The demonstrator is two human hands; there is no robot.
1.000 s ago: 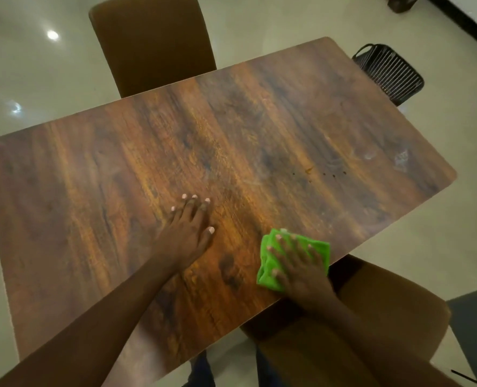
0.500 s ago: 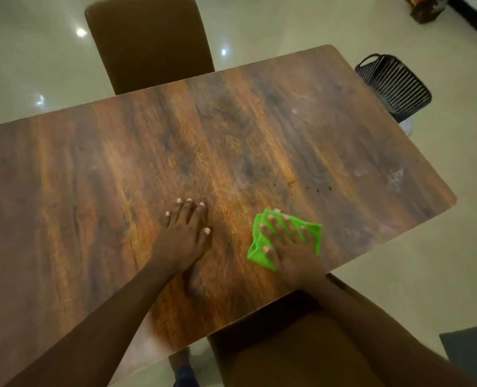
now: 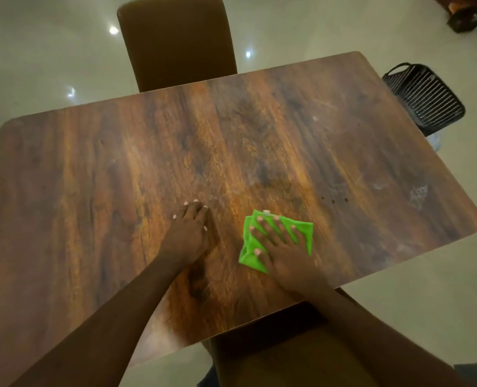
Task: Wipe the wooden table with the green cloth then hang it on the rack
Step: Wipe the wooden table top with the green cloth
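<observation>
The wooden table (image 3: 120,177) fills most of the head view, dark brown with strong grain. A folded green cloth (image 3: 248,255) lies flat on it near the front edge, right of centre. My right hand (image 3: 282,247) presses down on the cloth with fingers spread wide. My left hand (image 3: 188,233) rests flat on the bare wood a little to the left of the cloth, fingers together, holding nothing. Pale smudges and a few dark specks mark the table's right part (image 3: 419,194).
A brown chair (image 3: 176,43) stands at the table's far side and another brown chair (image 3: 287,356) sits under the near edge. A black slatted rack (image 3: 424,99) stands on the pale floor beyond the table's right end. A dark object (image 3: 466,18) is at the top right.
My right hand has slid the green cloth away from the front edge, further onto the table. The left hand stays planted on the wood. The camera view has shifted.
</observation>
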